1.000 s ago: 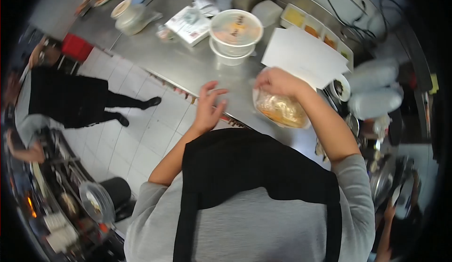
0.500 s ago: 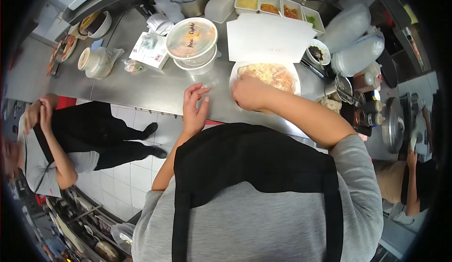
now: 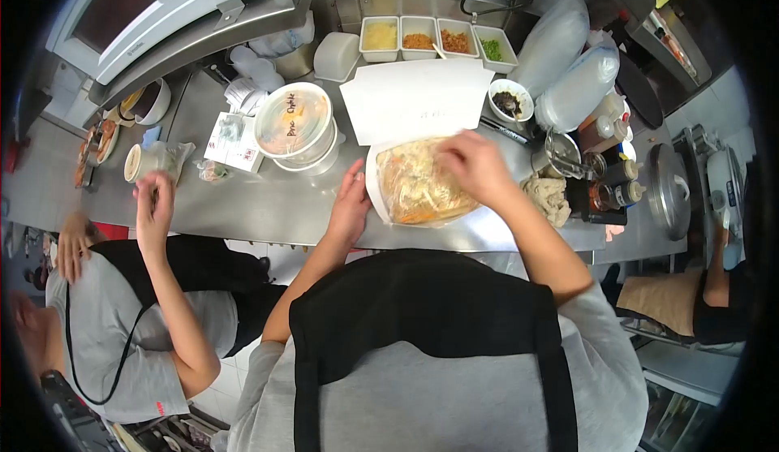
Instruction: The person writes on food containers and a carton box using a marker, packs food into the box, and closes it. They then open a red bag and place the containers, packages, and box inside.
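A white takeaway box (image 3: 373,184) lies on the steel counter with its lid (image 3: 415,103) folded open to the back. Inside it sits food under clear wrap (image 3: 418,180). My left hand (image 3: 350,208) rests at the box's left edge, its fingers apart and holding nothing. Over the right part of the food is my right hand (image 3: 472,164), blurred, with its fingers bent down at the wrap; what they hold, if anything, is hidden. To the left stands a lidded round tub (image 3: 294,123) with writing on its lid.
Four topping trays (image 3: 418,40) line the back. A bowl with dark contents (image 3: 511,101), bagged containers (image 3: 560,54) and sauce bottles (image 3: 604,134) are on the right. A co-worker (image 3: 162,322) stands at left, one hand raised near a wrapped jar (image 3: 146,162).
My left hand has come to the box's left edge. My right hand has moved from the food's left side to its right. The co-worker has come closer to the counter.
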The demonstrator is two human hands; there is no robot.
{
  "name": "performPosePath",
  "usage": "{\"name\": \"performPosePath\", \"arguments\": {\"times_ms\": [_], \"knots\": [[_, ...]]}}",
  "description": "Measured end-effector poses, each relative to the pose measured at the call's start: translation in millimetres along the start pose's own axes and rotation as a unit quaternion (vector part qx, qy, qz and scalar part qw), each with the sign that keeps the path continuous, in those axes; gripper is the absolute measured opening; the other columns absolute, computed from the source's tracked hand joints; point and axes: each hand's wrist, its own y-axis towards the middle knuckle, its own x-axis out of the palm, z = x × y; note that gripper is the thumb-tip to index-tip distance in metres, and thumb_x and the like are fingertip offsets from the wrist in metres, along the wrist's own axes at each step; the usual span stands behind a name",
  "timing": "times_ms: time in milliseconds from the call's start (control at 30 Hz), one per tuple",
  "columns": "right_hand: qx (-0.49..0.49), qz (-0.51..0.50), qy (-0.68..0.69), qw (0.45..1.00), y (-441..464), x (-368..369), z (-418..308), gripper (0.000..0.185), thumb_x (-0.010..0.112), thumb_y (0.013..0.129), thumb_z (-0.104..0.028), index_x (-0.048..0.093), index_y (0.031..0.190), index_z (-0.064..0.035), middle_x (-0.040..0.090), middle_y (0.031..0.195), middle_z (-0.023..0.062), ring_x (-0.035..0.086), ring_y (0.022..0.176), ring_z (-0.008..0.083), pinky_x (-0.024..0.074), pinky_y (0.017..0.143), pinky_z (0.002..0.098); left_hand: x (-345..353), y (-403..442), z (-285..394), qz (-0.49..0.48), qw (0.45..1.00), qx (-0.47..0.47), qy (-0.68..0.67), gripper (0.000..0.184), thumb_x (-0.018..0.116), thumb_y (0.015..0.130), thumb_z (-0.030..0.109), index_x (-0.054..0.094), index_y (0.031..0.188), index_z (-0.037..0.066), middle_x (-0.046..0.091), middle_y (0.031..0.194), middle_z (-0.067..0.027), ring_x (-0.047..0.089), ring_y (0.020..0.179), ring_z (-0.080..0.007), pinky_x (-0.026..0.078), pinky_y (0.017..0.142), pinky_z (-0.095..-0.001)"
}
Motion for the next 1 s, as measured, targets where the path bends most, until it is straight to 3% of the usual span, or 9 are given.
{"name": "performPosePath", "arguments": {"times_ms": [33, 133, 167, 267, 367, 567, 667, 867, 1000], "knots": [[0.124, 0.0, 0.023, 0.992, -11, -16, 4, 0.024, 0.062, 0.081, -0.013, 0.064, 0.1, 0.0021, 0.064, 0.094, 0.0108, 0.06, 0.093, 0.0265, 0.0469, 0.082, 0.0343, 7, 3, 0, -0.005, 1.0, -0.015, -0.017, 0.03, 0.046, 0.09, 0.014, 0.051, 0.119, 0.004, 0.049, 0.124, -0.017, 0.05, 0.114, -0.0285, 0.041, 0.096, -0.0367], [0.209, 0.053, 0.21, 0.954, -37, 2, 71, 0.029, 0.057, 0.09, -0.021, 0.062, 0.11, -0.0004, 0.064, 0.098, 0.0078, 0.059, 0.093, 0.0159, 0.0459, 0.082, 0.0294, 23, 6, -1, -0.011, 0.997, -0.054, -0.054, 0.032, 0.044, 0.092, 0.016, 0.049, 0.121, 0.004, 0.049, 0.125, -0.0169, 0.049, 0.115, -0.0282, 0.041, 0.097, -0.0367], [0.268, 0.036, 0.266, 0.925, -35, 2, 56, 0.04, 0.053, 0.093, -0.027, 0.056, 0.117, 0.0044, 0.064, 0.105, 0.0079, 0.059, 0.093, 0.0144, 0.0459, 0.082, 0.0284, 26, 6, -1, -0.012, 0.996, -0.064, -0.066, 0.032, 0.043, 0.092, 0.016, 0.048, 0.122, 0.004, 0.049, 0.125, -0.0168, 0.049, 0.115, -0.028, 0.041, 0.097, -0.0366], [0.312, -0.016, 0.257, 0.915, -18, 22, 57, 0.042, 0.051, 0.094, -0.03, 0.056, 0.117, 0.0042, 0.064, 0.101, 0.0102, 0.059, 0.089, 0.0149, 0.0459, 0.079, 0.0274, 35, 6, -1, -0.014, 0.991, -0.091, -0.094, 0.034, 0.04, 0.094, 0.018, 0.046, 0.124, 0.004, 0.048, 0.126, -0.0167, 0.049, 0.116, -0.0277, 0.041, 0.098, -0.0366], [0.304, -0.062, 0.054, 0.949, 2, 26, 59, 0.049, 0.05, 0.092, -0.04, 0.059, 0.105, 0.0067, 0.065, 0.098, 0.017, 0.062, 0.091, 0.0233, 0.0466, 0.08, 0.0336, 44, 6, 0, -0.015, 0.986, -0.113, -0.117, 0.035, 0.038, 0.096, 0.019, 0.044, 0.127, 0.004, 0.048, 0.127, -0.0165, 0.048, 0.117, -0.0273, 0.041, 0.098, -0.0366], [0.314, -0.106, 0.228, 0.915, -4, 6, 79, 0.054, 0.049, 0.09, -0.046, 0.058, 0.102, 0.0067, 0.064, 0.096, 0.0238, 0.062, 0.091, 0.0358, 0.0469, 0.079, 0.0394, 56, 6, -1, -0.004, 0.975, -0.15, -0.164, 0.038, 0.033, 0.099, 0.023, 0.04, 0.132, 0.004, 0.047, 0.129, -0.0162, 0.048, 0.118, -0.0265, 0.04, 0.099, -0.0366], [0.22, -0.078, 0.005, 0.972, -14, 6, 65, 0.05, 0.048, 0.091, -0.04, 0.054, 0.108, 0.0071, 0.063, 0.098, 0.0277, 0.061, 0.093, 0.0392, 0.0464, 0.082, 0.0406, 63, 10, -5, 0.006, 0.967, -0.166, -0.192, 0.04, 0.03, 0.101, 0.024, 0.037, 0.134, 0.004, 0.047, 0.13, -0.016, 0.047, 0.119, -0.0261, 0.04, 0.1, -0.0366], [0.192, -0.085, -0.063, 0.976, -21, -22, 59, 0.039, 0.048, 0.092, -0.025, 0.052, 0.119, 0.002, 0.062, 0.109, 0.0224, 0.06, 0.1, 0.0345, 0.0477, 0.087, 0.0376, 70, 2, 0, 0.024, 0.932, -0.211, -0.293, 0.039, 0.029, 0.102, 0.026, 0.039, 0.132, 0.003, 0.049, 0.127, -0.0166, 0.052, 0.114, -0.0274, 0.046, 0.095, -0.039], [0.159, -0.047, -0.058, 0.985, -54, -24, 73, 0.033, 0.053, 0.086, -0.012, 0.053, 0.117, 0.0004, 0.063, 0.102, 0.0205, 0.062, 0.095, 0.0328, 0.0482, 0.086, 0.0385, 79, -9, 20, -0.007, 0.922, -0.222, -0.316, 0.038, 0.031, 0.101, 0.027, 0.04, 0.129, 0.003, 0.053, 0.122, -0.0161, 0.054, 0.112, -0.0276, 0.048, 0.093, -0.0399]]}}
